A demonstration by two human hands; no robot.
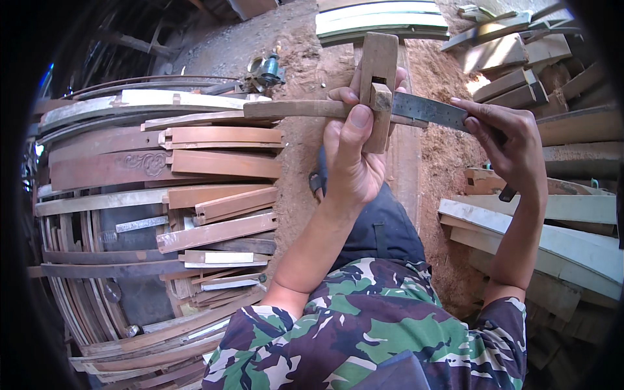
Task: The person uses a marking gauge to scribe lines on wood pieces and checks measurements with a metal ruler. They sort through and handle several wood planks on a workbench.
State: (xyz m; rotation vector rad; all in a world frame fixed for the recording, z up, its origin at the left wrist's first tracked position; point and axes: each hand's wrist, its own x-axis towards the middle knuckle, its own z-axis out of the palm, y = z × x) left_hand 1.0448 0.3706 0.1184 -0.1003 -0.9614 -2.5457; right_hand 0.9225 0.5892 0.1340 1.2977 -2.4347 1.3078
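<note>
My left hand (pixel 356 140) is closed around a wooden marking gauge (pixel 379 55), its thumb pressed on the small wedge at the block's middle. The block stands upright in view, and the gauge's long stem (pixel 286 109) sticks out to the left. From the right, my right hand (pixel 510 140) pinches a dark metal ruler (pixel 429 110) between thumb and fingers. The ruler's far end meets the block beside the wedge, lying along the short right part of the stem. A dark end piece (pixel 507 194) shows below my right palm; whether it belongs to the ruler, I cannot tell.
Stacked wooden pieces (pixel 224 164) with cut joints fill the left side. Pale boards (pixel 539 234) and offcuts (pixel 513 55) lie at right. A teal power tool (pixel 270 68) rests on the sawdust-covered ground (pixel 302 71). Light-coloured boards (pixel 383 19) lie ahead.
</note>
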